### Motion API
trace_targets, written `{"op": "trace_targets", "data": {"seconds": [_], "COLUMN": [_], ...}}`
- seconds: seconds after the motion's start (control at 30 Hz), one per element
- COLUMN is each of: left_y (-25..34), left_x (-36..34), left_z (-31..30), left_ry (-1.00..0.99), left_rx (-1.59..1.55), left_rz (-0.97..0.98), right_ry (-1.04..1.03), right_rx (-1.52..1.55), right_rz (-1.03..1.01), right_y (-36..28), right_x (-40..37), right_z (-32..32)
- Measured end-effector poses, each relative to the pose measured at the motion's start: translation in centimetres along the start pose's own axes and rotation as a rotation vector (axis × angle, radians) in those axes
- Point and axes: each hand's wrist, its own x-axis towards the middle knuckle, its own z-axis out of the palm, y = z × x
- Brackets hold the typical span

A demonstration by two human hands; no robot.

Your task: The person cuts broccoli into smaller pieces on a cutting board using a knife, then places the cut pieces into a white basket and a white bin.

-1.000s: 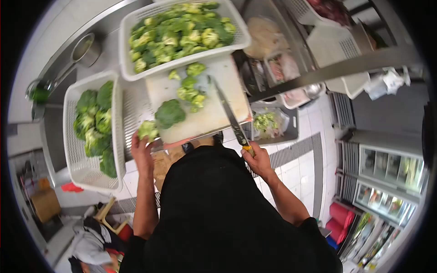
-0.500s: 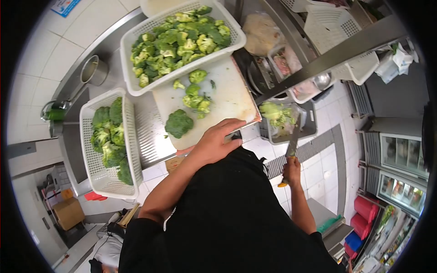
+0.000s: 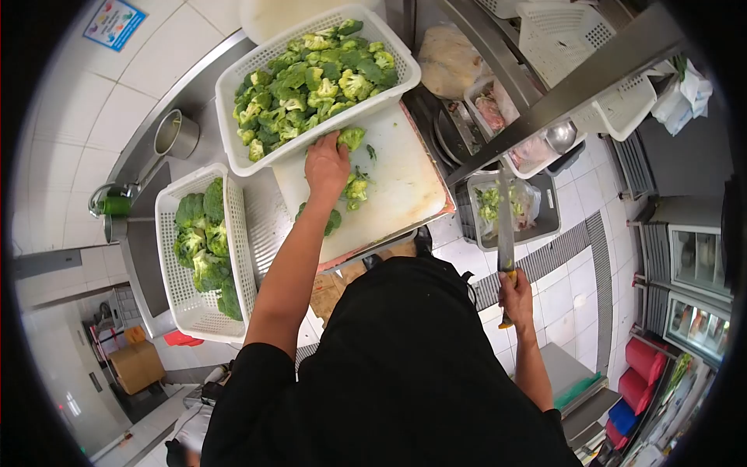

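My left hand [image 3: 327, 167] reaches over the white cutting board [image 3: 405, 179], its fingers curled around broccoli pieces that it mostly hides. One broccoli floret [image 3: 352, 138] shows at its fingertips, and cut florets [image 3: 356, 189] lie just right of the hand. A larger broccoli head [image 3: 333, 222] is partly covered by my left wrist. Off the board to the right, my right hand [image 3: 517, 300] is closed round the yellow-and-black handle of a knife [image 3: 506, 233]. The knife's blade points away from me, above the floor and in front of a grey bin [image 3: 551, 222].
A white basket [image 3: 257, 165] heaped with cut florets stands at the board's far edge. Another white basket [image 3: 173, 292] with larger broccoli heads is at left. Trimmings lie in the grey bin. A metal shelf post [image 3: 560, 89] slants across the right. A metal pot [image 3: 177, 136] sits at the back left.
My left hand has moved from the board's near edge forward onto the florets. The knife in my right hand has come slightly right and more upright. The larger green bin trimmings look settled lower.
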Motion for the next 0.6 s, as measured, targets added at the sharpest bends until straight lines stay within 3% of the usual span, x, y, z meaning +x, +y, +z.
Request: {"op": "trace_targets", "data": {"seconds": [0.13, 0.27, 0.33, 0.4, 0.5, 0.6], "left_y": [1.1, 1.9, 3.1, 4.7, 5.9, 6.3], "left_x": [0.1, 0.5, 0.3, -1.0, -2.4, -2.9], "left_z": [-0.1, -0.7, -1.6, -1.7, -0.3, 0.5], "left_ry": [-0.050, -0.091, -0.123, -0.135, -0.250, -0.270], "left_rx": [0.087, -0.062, -0.128, -0.284, -0.263, -0.224], "left_rz": [0.008, -0.001, -0.006, 0.211, 0.313, 0.298], "right_ry": [-0.048, -0.127, -0.130, -0.162, -0.232, -0.296], "right_rx": [-0.353, -0.625, -0.615, -0.604, -0.648, -0.742], "right_rz": [-0.151, -0.259, -0.290, -0.322, -0.281, -0.247], "right_y": [-5.4, -9.2, -10.5, -11.9, -12.9, -13.3], "right_x": [-0.5, -0.1, -0.7, -1.4, -2.0, -2.3], "right_z": [1.9, 4.4, 4.9, 4.8, 4.2, 3.5]}}
